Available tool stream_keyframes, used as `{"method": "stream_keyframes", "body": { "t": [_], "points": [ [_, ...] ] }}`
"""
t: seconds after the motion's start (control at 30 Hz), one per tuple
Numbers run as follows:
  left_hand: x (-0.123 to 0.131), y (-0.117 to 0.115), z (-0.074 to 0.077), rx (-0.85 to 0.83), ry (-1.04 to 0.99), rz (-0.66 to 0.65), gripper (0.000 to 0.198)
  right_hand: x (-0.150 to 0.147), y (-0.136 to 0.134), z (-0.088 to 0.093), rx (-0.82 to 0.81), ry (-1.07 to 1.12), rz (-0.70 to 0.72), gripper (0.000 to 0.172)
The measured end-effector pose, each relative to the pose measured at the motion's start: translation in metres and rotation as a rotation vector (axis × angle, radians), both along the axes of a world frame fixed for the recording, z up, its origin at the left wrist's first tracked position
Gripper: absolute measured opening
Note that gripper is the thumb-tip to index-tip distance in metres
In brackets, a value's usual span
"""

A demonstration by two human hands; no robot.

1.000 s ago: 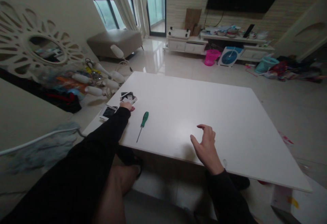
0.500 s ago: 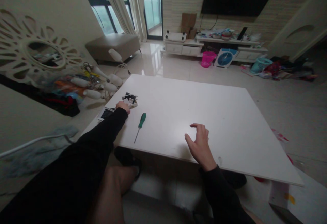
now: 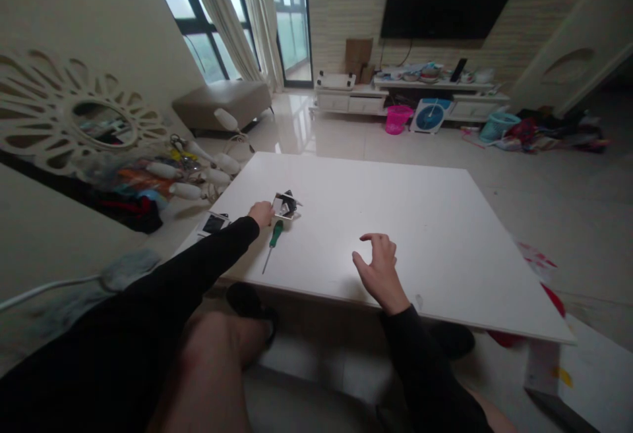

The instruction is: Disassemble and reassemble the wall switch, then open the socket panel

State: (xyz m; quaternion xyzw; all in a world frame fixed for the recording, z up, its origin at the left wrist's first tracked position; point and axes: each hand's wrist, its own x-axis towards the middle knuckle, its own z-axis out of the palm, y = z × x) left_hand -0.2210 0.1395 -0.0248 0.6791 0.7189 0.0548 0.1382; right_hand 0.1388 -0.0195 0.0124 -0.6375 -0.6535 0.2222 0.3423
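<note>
My left hand (image 3: 262, 213) is closed on the near left side of a small white box (image 3: 283, 216) over the table's left part. Dark and pale small pieces lie in the box, too small to name, and a thin pale piece sticks out at its right. Just below the box is a screwdriver (image 3: 277, 234) with a green handle, its shaft pointing towards me. A flat white item with a black panel (image 3: 213, 224) lies at the table's left edge, partly behind my sleeve. My right hand (image 3: 382, 273) hovers near the front edge, thumb and forefinger apart, holding nothing.
The white table (image 3: 445, 242) spans the middle of the view. A small clear object (image 3: 419, 300) lies by its front edge. Beyond the left edge stands a lamp with several white shades (image 3: 215, 176). A white box-like piece (image 3: 583, 367) is on the floor at lower right.
My left hand has moved right with the white box, bringing it to the far end of the screwdriver's handle. My right hand keeps its pose. The camera view has shifted slightly.
</note>
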Motion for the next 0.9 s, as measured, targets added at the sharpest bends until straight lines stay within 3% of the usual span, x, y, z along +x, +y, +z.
{"method": "stream_keyframes", "body": {
  "t": [0.27,0.47,0.73,0.9],
  "points": [
    [0.066,-0.022,-0.019,-0.247,-0.104,-0.413,0.026,0.006,0.004,0.002,-0.014,0.001,-0.007,0.029],
    [0.095,-0.032,-0.029,-0.336,-0.119,-0.641,0.016,0.011,0.002,0.010,-0.030,-0.018,-0.019,0.026],
    [0.117,-0.041,-0.036,-0.372,-0.109,-0.784,0.017,0.013,0.003,0.012,-0.020,-0.040,-0.010,0.025],
    [0.136,-0.047,-0.036,-0.360,-0.047,-0.749,0.022,0.013,0.003,0.009,-0.020,-0.074,0.022,0.024]
  ]
}}
